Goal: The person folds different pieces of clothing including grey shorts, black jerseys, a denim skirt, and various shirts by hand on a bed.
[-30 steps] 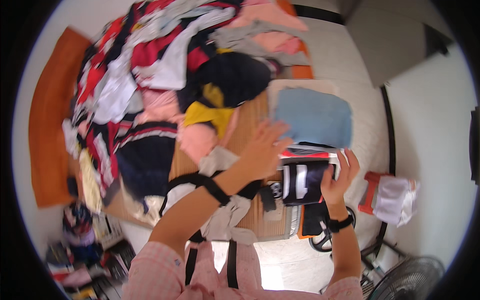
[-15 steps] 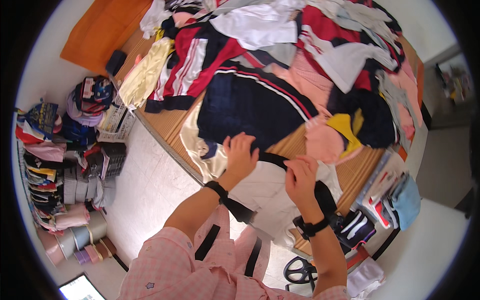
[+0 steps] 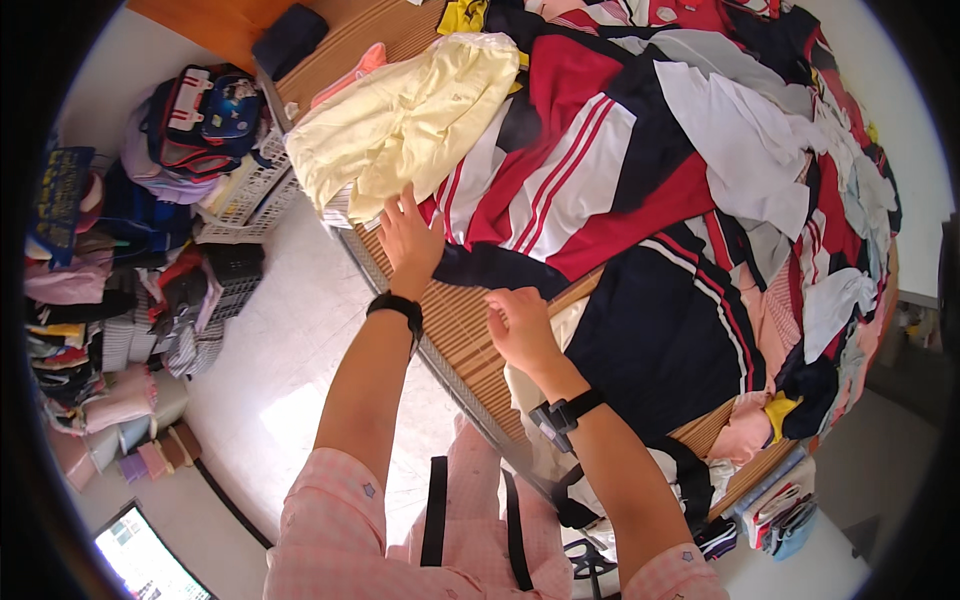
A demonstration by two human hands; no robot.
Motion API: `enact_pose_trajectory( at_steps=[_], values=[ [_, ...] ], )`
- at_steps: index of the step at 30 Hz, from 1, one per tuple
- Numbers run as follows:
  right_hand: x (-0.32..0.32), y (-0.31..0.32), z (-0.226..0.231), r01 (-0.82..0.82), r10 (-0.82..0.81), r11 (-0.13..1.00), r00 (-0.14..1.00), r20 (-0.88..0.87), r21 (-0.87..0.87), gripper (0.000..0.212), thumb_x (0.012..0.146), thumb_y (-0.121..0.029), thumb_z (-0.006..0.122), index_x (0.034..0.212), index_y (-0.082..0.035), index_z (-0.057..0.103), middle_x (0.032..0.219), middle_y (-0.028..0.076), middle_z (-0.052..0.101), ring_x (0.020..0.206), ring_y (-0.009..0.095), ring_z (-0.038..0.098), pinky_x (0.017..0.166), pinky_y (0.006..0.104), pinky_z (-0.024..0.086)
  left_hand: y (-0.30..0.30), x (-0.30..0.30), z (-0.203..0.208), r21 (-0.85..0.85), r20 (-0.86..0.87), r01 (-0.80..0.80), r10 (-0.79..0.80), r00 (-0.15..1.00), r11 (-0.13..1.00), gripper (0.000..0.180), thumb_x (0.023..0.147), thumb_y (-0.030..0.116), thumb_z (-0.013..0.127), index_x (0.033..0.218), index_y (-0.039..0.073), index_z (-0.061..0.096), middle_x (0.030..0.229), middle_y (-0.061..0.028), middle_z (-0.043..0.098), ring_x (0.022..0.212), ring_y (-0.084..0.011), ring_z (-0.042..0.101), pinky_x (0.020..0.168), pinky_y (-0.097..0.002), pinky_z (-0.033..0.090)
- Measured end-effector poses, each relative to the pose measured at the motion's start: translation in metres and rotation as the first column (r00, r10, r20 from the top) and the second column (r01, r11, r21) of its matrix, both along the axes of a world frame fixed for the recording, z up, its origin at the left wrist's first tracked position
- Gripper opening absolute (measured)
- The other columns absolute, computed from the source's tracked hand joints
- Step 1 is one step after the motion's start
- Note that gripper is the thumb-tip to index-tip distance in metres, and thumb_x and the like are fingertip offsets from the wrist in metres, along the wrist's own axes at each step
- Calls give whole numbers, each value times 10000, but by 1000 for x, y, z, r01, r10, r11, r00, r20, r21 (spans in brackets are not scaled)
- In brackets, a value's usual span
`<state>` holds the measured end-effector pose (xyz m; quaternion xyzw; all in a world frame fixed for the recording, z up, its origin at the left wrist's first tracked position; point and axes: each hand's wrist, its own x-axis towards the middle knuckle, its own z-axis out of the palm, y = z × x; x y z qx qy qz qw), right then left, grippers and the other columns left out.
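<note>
My left hand (image 3: 410,245) reaches over the grey-bound near edge of the slatted mat (image 3: 460,315), its grip apart, fingers spread at the lower border of a pale yellow garment (image 3: 410,120). Whether the fingertips touch the cloth, I cannot tell. That garment lies beside the same edge, toward the mat's left end, covering part of a red, navy and white garment (image 3: 565,175).

My right hand (image 3: 525,330) is just beside the latter's navy hem, its fingers curled; the palm is turned away from view, so I cannot tell whether that grip is together on anything. A navy garment with striped trim (image 3: 660,330) lies to its right. My right forearm hides part of a white-and-black garment (image 3: 695,480) near the mat's near edge. The far clothes heap (image 3: 840,200) runs up out of view, and the lit screen (image 3: 150,560) at lower left is cut off.
</note>
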<state>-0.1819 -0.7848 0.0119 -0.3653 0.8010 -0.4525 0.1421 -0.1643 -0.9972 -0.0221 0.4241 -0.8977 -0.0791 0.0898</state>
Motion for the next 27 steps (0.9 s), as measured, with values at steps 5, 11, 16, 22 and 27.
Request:
enact_pose_trajectory(
  at_steps=[5,11,16,22,27],
  values=[
    [-21,-17,5,-60,24,987,974,225,152,182,819,-68,662,1000,-59,657,867,92,696,865,295,629,800,392,487,-48,-38,-23,24,94,15,-17,995,1000,290,827,163,635,1105,80,612,1284,-109,484,1178,-344,481,1002,-578,308],
    [-70,-26,38,196,-216,958,12,976,210,831,937,-671,375,1469,-42,267,1523,128,310,1384,217,327,1116,438,265,22,-8,43,56,-440,665,-579,686,745,416,860,74,539,1275,54,511,1327,-177,536,1328,-288,446,1111,-658,79],
    [-113,-2,79,320,73,947,-157,985,-20,577,995,-427,479,1386,-8,415,1300,133,569,1142,267,584,1002,369,456,124,45,126,394,-483,880,-756,443,264,514,868,157,536,1367,53,472,1396,-109,495,1361,-192,410,1116,-686,27],
    [-55,153,122,340,-301,926,412,860,161,335,897,-10,478,1213,19,587,1101,25,635,976,131,595,852,288,494,218,58,158,397,-787,899,-572,231,-184,298,900,220,578,1132,33,586,1280,-100,570,1206,-253,535,1103,-557,232],
    [-8,296,107,182,-634,625,687,357,759,277,827,-75,561,1092,-5,606,912,156,679,854,236,658,760,340,520,237,56,122,744,-625,629,-568,536,-226,219,820,238,668,951,67,632,882,-151,652,813,-362,615,751,-448,503]
  ],
)
